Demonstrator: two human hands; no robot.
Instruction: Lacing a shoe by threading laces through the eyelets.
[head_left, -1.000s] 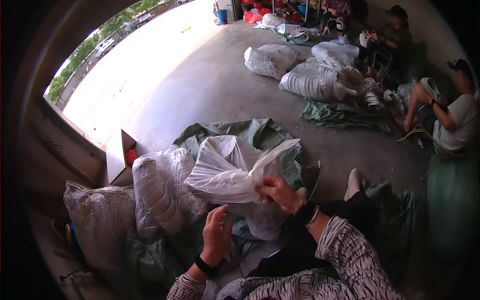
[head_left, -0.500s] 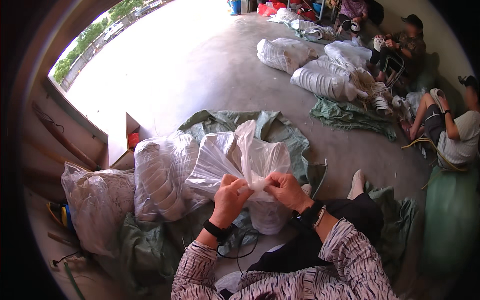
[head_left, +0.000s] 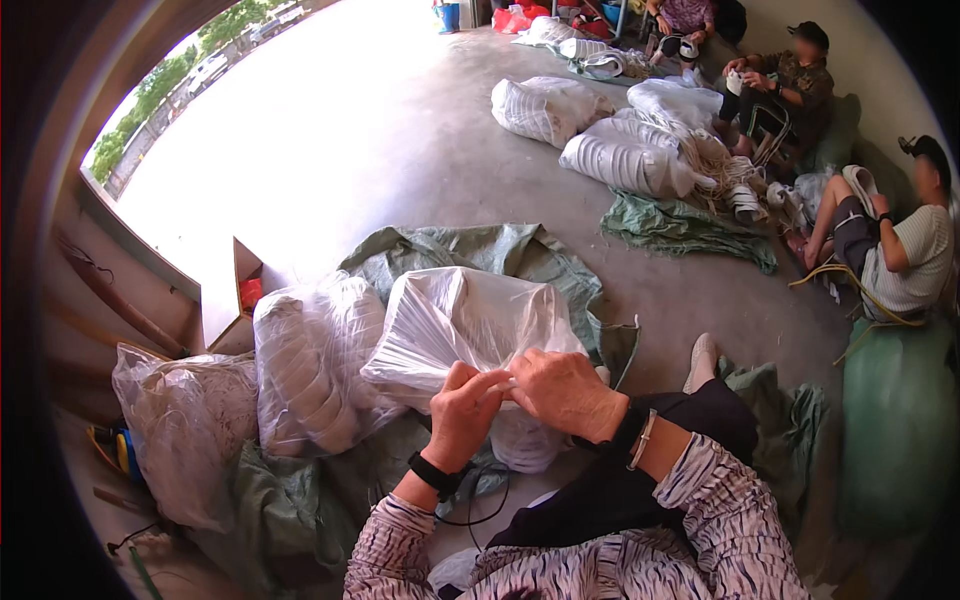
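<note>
A clear plastic bag (head_left: 470, 310) with whitish contents sits before me, its film pleated toward my fingers. My left hand (head_left: 464, 412) pinches the gathered plastic from the left, thumb and forefinger pressed together. From the right, my right hand (head_left: 568, 392) is closed on the same gathered part, its knuckles turned up and the two hands nearly touching. The bit between the fingertips is mostly hidden. Another filled clear bag (head_left: 315, 365) stands just left of this one.
At far left is a third clear bag (head_left: 190, 430). Green woven sheeting (head_left: 480, 245) lies behind and under the bags. Wrapped white bundles (head_left: 625, 158) lie across the floor at right. Several people sit along the right wall, one nearby (head_left: 905, 245) beside a green sack (head_left: 895, 420).
My right hand has rolled over and moved left, closer to my left hand. The bag's upright loose plastic has come down. The view has shifted slightly to the right.
</note>
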